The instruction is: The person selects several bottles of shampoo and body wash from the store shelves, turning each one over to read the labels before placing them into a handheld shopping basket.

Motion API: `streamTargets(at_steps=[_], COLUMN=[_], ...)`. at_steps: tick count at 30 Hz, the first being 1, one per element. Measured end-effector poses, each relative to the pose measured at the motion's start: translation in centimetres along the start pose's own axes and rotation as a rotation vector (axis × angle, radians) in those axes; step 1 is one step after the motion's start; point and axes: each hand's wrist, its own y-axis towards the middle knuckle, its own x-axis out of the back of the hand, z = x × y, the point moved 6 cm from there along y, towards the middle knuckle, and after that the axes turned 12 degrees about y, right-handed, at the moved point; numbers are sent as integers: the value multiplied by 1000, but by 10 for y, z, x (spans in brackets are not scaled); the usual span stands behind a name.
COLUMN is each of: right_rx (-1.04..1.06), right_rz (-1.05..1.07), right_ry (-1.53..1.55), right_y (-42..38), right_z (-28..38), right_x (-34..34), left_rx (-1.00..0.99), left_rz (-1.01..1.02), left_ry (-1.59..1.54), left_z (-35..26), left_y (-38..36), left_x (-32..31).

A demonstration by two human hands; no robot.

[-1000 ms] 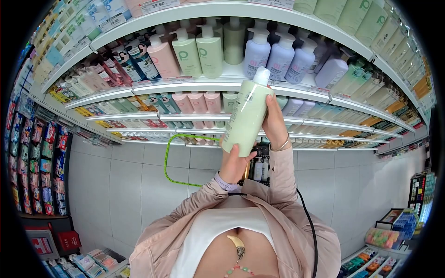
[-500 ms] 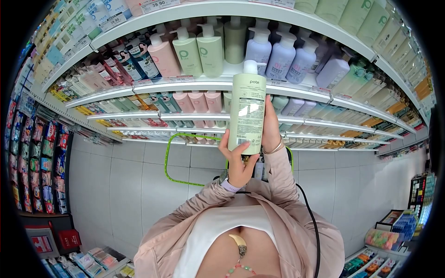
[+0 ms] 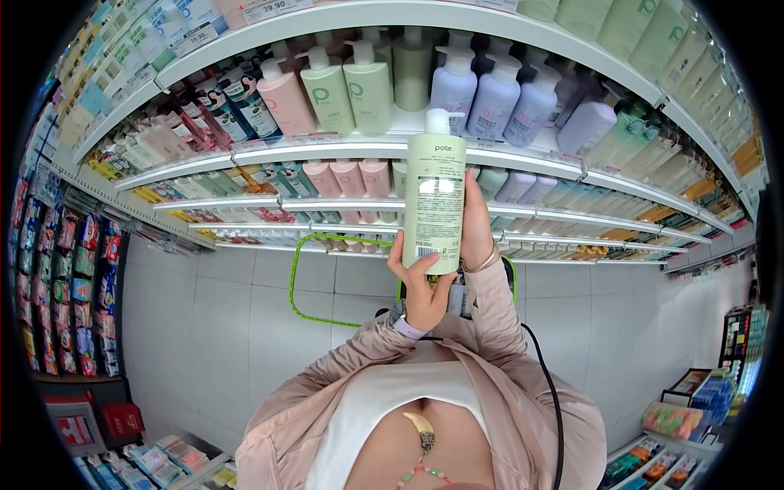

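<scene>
A light green pump bottle (image 3: 435,208) with a white cap stands nearly upright between my hands, its printed back label and barcode facing me. The fingers and thumb of my left hand (image 3: 420,282) grip its lower left part and base. Along its right side lies my right hand (image 3: 477,224), holding it too, with most of the fingers hidden behind the bottle. On the shelf behind are green pump bottles (image 3: 367,94), a pink one (image 3: 286,100) and lilac ones (image 3: 494,98).
Curved white shelf edges (image 3: 343,149) cross the view in front of me, with rows of bottles below. A green-rimmed basket or cart (image 3: 292,282) is under my hands. A rack of packets (image 3: 69,282) stands at the left, and a black cable (image 3: 551,384) hangs at the right.
The bottle has shifted slightly left and tilted a little, with both hands still on it.
</scene>
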Motion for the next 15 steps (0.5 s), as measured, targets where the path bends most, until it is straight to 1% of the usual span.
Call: streamTargets(at_steps=[8,15], right_rx=[-14,4], right_rz=[12,24], right_ry=[10,23], right_y=[-7,-10], right_z=[2,7], right_x=[-1,11], left_rx=[-10,-23], left_rz=[-29,2], left_ry=[-11,28], left_z=[-3,-9], left_y=[-7,-10], left_x=[-4,-9])
